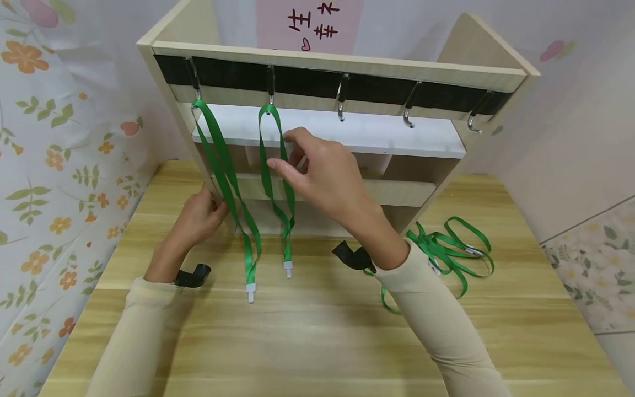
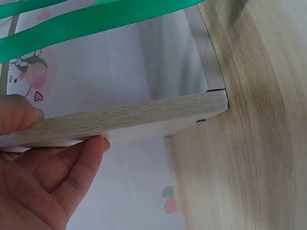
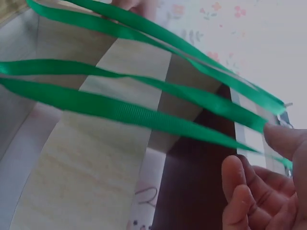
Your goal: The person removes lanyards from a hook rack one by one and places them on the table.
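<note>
Two green lanyards hang from hooks on a small pale wooden shelf unit [image 1: 397, 193]. The left lanyard [image 1: 224, 165] is on the leftmost hook [image 1: 194, 80], and the second lanyard [image 1: 265, 179] is on the hook beside it. White clips dangle at their lower ends. My right hand [image 1: 329, 176] is beside the second lanyard, thumb and fingers parted; in the right wrist view the thumb [image 3: 285, 141] overlaps the strap near its top. My left hand [image 1: 200, 215] grips the unit at its lower left; in the left wrist view thumb and fingers pinch a wooden board [image 2: 129, 115].
Three bare hooks, including a middle hook [image 1: 341, 96], line the black strip to the right. A heap of green lanyards [image 1: 461, 253] lies on the wooden table [image 1: 297, 342], partly behind my right forearm. A floral curtain [image 1: 54, 182] borders the left side.
</note>
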Motion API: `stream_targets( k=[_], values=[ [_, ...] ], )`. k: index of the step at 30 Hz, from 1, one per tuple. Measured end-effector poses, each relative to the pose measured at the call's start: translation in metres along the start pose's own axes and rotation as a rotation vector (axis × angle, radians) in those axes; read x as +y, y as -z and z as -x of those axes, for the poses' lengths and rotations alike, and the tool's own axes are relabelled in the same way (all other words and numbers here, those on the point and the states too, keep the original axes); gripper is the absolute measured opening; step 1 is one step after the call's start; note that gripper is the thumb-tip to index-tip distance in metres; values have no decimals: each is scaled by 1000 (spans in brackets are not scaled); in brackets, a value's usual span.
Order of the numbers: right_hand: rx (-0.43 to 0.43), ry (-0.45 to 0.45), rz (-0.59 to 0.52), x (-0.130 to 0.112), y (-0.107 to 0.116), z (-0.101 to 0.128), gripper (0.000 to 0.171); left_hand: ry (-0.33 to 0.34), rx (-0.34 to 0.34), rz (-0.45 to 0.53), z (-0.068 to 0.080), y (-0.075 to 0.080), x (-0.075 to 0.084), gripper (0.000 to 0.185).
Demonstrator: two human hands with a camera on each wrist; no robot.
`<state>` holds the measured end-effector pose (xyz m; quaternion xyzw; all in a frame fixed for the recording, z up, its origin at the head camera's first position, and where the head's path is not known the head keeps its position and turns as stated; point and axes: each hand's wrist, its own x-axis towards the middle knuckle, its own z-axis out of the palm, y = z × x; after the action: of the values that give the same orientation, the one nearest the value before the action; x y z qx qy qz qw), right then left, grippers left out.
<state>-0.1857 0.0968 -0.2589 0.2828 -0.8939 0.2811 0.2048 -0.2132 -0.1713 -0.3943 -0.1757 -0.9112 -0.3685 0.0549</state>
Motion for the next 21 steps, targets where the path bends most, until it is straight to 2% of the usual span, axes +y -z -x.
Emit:
stream_targets(
  k=[8, 11, 15, 21],
  values=[
    [18, 0, 100, -18, -14, -13, 47, -3, 14, -1, 2, 0, -1, 34],
    [35, 11, 101, -20, -17, -15, 36, 0, 13, -7, 2, -1, -2, 33],
    [77, 43, -1, -16, -17, -14, 19, -5, 8, -10, 2, -3, -2, 32],
    [105, 86, -238, -11, -3, -11, 12, 2, 5, -13, 2, -1, -2, 32]
  ],
)
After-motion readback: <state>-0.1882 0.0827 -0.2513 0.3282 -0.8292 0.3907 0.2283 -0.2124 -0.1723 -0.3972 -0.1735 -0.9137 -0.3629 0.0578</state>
